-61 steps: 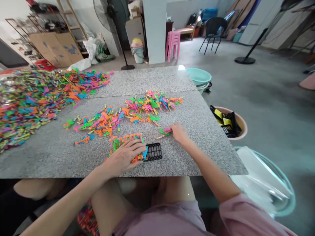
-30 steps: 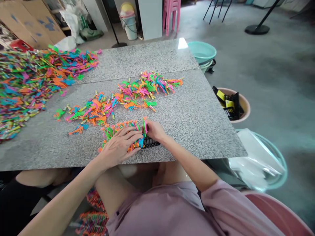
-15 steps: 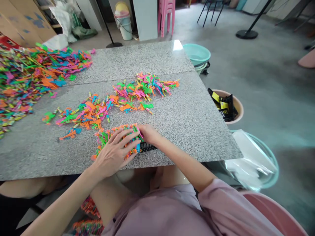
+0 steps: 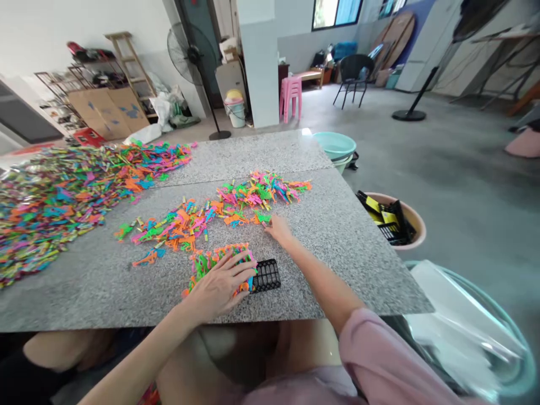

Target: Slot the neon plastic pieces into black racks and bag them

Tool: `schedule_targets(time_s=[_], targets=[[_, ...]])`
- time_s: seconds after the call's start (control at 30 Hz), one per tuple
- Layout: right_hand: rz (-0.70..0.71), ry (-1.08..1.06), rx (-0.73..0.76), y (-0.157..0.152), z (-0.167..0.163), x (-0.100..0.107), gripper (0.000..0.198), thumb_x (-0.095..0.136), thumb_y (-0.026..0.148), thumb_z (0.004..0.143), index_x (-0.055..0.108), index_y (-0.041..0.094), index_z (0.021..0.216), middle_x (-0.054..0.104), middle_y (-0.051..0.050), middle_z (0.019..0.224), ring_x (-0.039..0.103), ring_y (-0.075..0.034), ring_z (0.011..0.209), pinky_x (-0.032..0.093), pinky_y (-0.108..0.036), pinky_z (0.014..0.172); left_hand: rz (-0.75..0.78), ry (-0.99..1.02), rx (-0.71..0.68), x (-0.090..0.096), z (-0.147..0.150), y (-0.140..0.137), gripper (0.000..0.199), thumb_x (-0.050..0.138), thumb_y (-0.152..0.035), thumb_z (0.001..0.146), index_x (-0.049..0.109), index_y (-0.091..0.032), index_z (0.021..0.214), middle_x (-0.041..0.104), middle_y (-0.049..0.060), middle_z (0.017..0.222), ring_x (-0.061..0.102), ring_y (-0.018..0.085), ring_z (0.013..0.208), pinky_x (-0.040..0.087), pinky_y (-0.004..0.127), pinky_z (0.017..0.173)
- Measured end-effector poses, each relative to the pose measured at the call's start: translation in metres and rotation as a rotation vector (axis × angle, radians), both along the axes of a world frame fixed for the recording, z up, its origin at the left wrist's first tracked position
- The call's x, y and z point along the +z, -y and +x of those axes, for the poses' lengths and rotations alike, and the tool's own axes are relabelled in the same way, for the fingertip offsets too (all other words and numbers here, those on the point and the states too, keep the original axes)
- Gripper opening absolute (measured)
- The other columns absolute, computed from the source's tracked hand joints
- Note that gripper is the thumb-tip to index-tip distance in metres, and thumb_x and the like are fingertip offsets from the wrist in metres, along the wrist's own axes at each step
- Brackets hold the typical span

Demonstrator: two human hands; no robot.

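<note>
A black grid tray (image 4: 268,275) lies on the speckled stone table, its right end bare. Small bright plastic toys (image 4: 202,264) stand packed in rows across the rest of it. Over these rows my left hand (image 4: 223,281) lies palm down, fingers stretched out and slightly apart. My right hand (image 4: 278,229) reaches past the tray to the near edge of a loose toy pile (image 4: 265,188). Its fingertips are pinched at a small toy beside a green piece (image 4: 264,217); most of that toy is hidden. Another pile of mixed toys (image 4: 181,225) lies left of it.
A large heap of the toys (image 4: 63,208) covers the table's left side. Right of the table stand a teal basin (image 4: 335,145), a pale basin (image 4: 415,225) with black trays, and a tub holding clear plastic (image 4: 459,320). A person's knee shows at lower left.
My right hand has left the tray's right end and moved forward to the loose toys, uncovering bare grid. My left hand remains on the packed toys. The camera view has tilted up.
</note>
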State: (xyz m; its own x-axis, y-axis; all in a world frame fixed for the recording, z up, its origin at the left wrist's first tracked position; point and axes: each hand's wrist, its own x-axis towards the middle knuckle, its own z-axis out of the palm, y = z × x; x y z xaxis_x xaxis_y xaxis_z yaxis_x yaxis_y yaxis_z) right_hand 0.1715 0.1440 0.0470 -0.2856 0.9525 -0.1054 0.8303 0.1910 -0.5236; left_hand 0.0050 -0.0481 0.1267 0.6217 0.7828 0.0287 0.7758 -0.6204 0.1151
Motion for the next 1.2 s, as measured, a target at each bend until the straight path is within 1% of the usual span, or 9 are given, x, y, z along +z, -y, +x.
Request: schedule_targets(time_s=[0.1, 0.33, 0.53, 0.7, 0.8, 0.9, 1.0, 1.1, 1.2], targets=[[-0.023, 0.039, 0.023, 0.010, 0.010, -0.008, 0.017, 0.057, 0.017, 0.089, 0.068, 0.011, 0.100, 0.070, -0.015, 0.100, 0.066, -0.025, 0.096, 0.047, -0.029, 0.081, -0.008, 0.004, 0.003, 0.000, 0.001, 0.000, 0.035, 0.055, -0.024, 0.092, 0.055, -0.021, 0.127, 0.056, 0.007, 0.139, 0.033, 0.027, 0.142, 0.028, 0.054, 0.117], [-0.030, 0.074, -0.017, 0.025, 0.017, -0.001, 0.043, 0.068, 0.035, 0.085, 0.060, 0.010, 0.120, 0.062, -0.018, 0.120, 0.061, -0.026, 0.106, 0.046, -0.030, 0.084, -0.019, 0.025, 0.016, 0.001, 0.002, -0.002, 0.034, 0.055, -0.024, 0.092, 0.056, -0.023, 0.126, 0.057, 0.005, 0.138, 0.033, 0.027, 0.142, 0.026, 0.053, 0.118], [-0.130, 0.006, 0.057, 0.023, 0.007, 0.021, 0.012, 0.069, 0.025, 0.081, 0.068, 0.013, 0.084, 0.070, -0.007, 0.084, 0.064, -0.019, 0.080, 0.044, -0.024, 0.069, -0.023, 0.034, 0.031, 0.001, 0.003, 0.001, 0.032, 0.056, -0.029, 0.093, 0.057, -0.022, 0.124, 0.057, 0.006, 0.138, 0.032, 0.027, 0.143, 0.024, 0.052, 0.119], [-0.094, -0.618, 0.118, 0.104, 0.049, 0.028, 0.013, 0.063, 0.032, 0.084, 0.061, 0.019, 0.082, 0.060, 0.003, 0.069, 0.051, -0.011, 0.059, 0.040, -0.022, 0.056, -0.171, 0.294, 0.105, 0.017, -0.002, 0.002, 0.078, 0.063, -0.061, 0.082, 0.038, -0.021, 0.144, 0.051, 0.015, 0.143, 0.041, 0.032, 0.138, 0.033, 0.053, 0.113], [-0.367, -0.989, 0.182, 0.157, 0.069, 0.042, 0.024, 0.062, 0.045, 0.084, 0.058, 0.022, 0.083, 0.050, 0.006, 0.060, 0.040, -0.008, 0.045, 0.033, -0.022, 0.043, -0.224, 0.570, 0.228, 0.028, 0.007, 0.002, 0.066, 0.054, -0.054, 0.090, 0.035, -0.022, 0.144, 0.059, 0.013, 0.135, 0.051, 0.029, 0.130, 0.039, 0.050, 0.109], [-0.553, -1.095, 0.251, 0.184, 0.080, 0.058, 0.030, 0.064, 0.052, 0.082, 0.058, 0.023, 0.083, 0.050, 0.005, 0.062, 0.040, -0.008, 0.044, 0.033, -0.022, 0.040, -0.305, 0.837, 0.342, 0.029, 0.034, 0.008, 0.052, 0.066, -0.052, 0.082, 0.057, -0.020, 0.122, 0.068, 0.012, 0.120, 0.065, 0.028, 0.111, 0.052, 0.044, 0.097], [-0.424, -1.038, 0.168, 0.187, 0.089, 0.067, 0.028, 0.068, 0.047, 0.079, 0.063, 0.022, 0.090, 0.059, 0.000, 0.075, 0.050, -0.010, 0.056, 0.040, -0.022, 0.047, -0.433, 1.080, 0.457, 0.021, 0.063, 0.021, 0.032, 0.067, -0.044, 0.082, 0.064, -0.017, 0.100, 0.074, 0.009, 0.101, 0.072, 0.024, 0.090, 0.059, 0.038, 0.082], [-0.194, -1.006, 0.009, 0.186, 0.093, 0.069, 0.039, 0.076, 0.040, 0.071, 0.063, 0.023, 0.103, 0.063, -0.004, 0.092, 0.057, -0.014, 0.072, 0.046, -0.025, 0.057, -0.493, 1.219, 0.560, 0.008, 0.081, 0.036, 0.030, 0.070, -0.039, 0.079, 0.063, -0.017, 0.098, 0.075, 0.008, 0.092, 0.073, 0.024, 0.085, 0.060, 0.037, 0.077], [-0.152, -0.980, -0.029, 0.195, 0.086, 0.064, 0.030, 0.076, 0.039, 0.070, 0.060, 0.022, 0.089, 0.062, -0.002, 0.080, 0.057, -0.015, 0.067, 0.046, -0.026, 0.057, -0.495, 1.288, 0.611, -0.009, 0.092, 0.050, 0.030, 0.070, -0.039, 0.078, 0.064, -0.017, 0.098, 0.075, 0.007, 0.093, 0.072, 0.025, 0.088, 0.060, 0.038, 0.079]])
